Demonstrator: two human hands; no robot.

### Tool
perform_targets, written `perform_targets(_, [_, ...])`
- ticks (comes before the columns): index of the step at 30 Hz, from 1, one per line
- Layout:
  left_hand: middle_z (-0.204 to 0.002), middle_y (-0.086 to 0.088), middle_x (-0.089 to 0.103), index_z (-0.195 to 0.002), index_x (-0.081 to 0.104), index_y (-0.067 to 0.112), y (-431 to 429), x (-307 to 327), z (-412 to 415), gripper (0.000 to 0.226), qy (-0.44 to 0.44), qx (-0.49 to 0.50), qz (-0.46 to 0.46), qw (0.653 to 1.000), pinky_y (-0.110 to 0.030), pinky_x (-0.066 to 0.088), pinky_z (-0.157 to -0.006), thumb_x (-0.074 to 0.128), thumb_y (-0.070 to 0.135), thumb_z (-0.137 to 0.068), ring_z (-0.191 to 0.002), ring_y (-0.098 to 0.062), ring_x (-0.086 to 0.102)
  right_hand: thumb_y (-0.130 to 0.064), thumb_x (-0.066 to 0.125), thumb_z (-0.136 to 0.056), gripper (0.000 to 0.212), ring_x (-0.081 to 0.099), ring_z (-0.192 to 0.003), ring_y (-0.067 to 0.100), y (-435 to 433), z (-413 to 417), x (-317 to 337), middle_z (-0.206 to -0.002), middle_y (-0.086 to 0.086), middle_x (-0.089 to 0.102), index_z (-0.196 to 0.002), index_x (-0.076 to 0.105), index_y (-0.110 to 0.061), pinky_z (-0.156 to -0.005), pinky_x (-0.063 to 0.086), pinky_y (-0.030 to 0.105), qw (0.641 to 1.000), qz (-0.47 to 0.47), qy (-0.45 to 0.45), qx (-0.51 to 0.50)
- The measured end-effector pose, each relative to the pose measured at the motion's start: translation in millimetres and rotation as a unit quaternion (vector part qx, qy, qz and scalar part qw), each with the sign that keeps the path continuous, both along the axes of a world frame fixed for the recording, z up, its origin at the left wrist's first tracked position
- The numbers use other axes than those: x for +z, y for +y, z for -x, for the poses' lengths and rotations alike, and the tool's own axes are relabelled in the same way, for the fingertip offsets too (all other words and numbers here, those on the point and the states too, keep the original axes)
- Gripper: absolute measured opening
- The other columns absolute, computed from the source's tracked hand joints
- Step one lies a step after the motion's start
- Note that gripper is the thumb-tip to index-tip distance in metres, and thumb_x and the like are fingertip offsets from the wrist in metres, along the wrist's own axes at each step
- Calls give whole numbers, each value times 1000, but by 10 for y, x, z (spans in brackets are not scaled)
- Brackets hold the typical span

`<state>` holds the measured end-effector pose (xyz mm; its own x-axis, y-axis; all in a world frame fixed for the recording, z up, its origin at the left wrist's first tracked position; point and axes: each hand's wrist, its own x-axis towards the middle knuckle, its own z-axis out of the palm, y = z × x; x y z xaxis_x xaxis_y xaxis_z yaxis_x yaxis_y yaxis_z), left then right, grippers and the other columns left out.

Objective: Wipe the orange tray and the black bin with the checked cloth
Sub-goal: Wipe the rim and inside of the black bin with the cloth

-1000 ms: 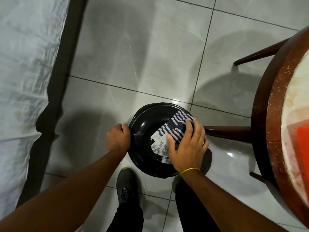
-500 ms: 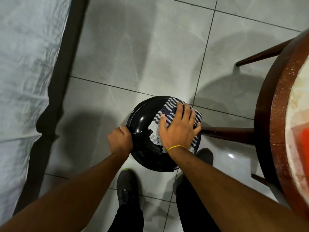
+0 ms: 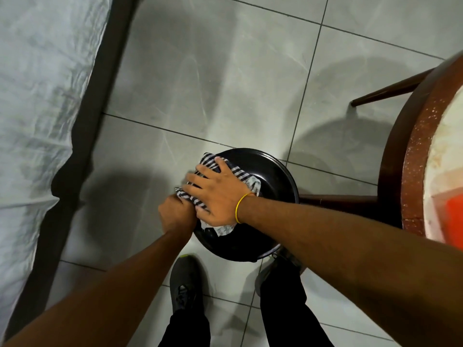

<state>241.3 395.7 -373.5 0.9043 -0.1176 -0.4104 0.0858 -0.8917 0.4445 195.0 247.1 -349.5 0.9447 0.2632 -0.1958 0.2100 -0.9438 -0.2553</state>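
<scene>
The round black bin (image 3: 273, 186) stands on the grey floor tiles just in front of my feet. My right hand (image 3: 218, 194), a yellow band at its wrist, lies flat on the checked cloth (image 3: 246, 177) and presses it against the bin's left rim. My left hand (image 3: 176, 214) is closed on the bin's left edge, touching the cloth and my right hand. The orange tray (image 3: 453, 216) shows only as a corner on the round table at the far right edge.
A dark wooden round table (image 3: 416, 156) with slanted legs stands at the right, one leg (image 3: 338, 200) passing right next to the bin. A bed with a white sheet (image 3: 37, 96) and dark frame fills the left. My shoes (image 3: 185, 281) are below the bin.
My right hand has slid the cloth from the bin's right side across to its left rim, meeting my left hand. The view shifted slightly left.
</scene>
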Motion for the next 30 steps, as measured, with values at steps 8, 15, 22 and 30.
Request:
perform_targets(8, [-49,-11,45,-51,43,7,10,-45,5,41,3,105,-8,994,-36,35,-48,39,29,-85,-49,-29,46,-67,47,-98,72,44,-153,37,-74,131,-15,-164,9,51,-156,54,-24,-124,25,68,967,12,-27,-253])
perform_targets(15, [-46,-3,33,-48,40,7,1,-64,67,42,26,162,13,986,-29,29,-46,41,25,-87,-43,-21,32,-74,41,-98,77,44,-150,38,52,448,9,-161,11,47,-157,43,-23,-113,38,70,689,45,16,-723])
perform_targets(22, [-47,-4,34,-48,37,13,6,-101,90,43,21,180,-11,983,-34,33,-53,39,28,-88,-47,-25,36,-73,43,-99,89,28,-157,45,420,333,187,-171,17,26,-168,21,-21,-117,32,72,351,-107,90,-926])
perform_targets(30, [-55,-11,44,-54,42,8,10,-51,-16,43,38,79,-3,996,-35,34,-53,39,24,-94,-54,-28,45,-57,72,-94,102,46,-146,50,293,826,598,-170,23,27,-169,22,-10,-121,44,60,214,-367,201,-883])
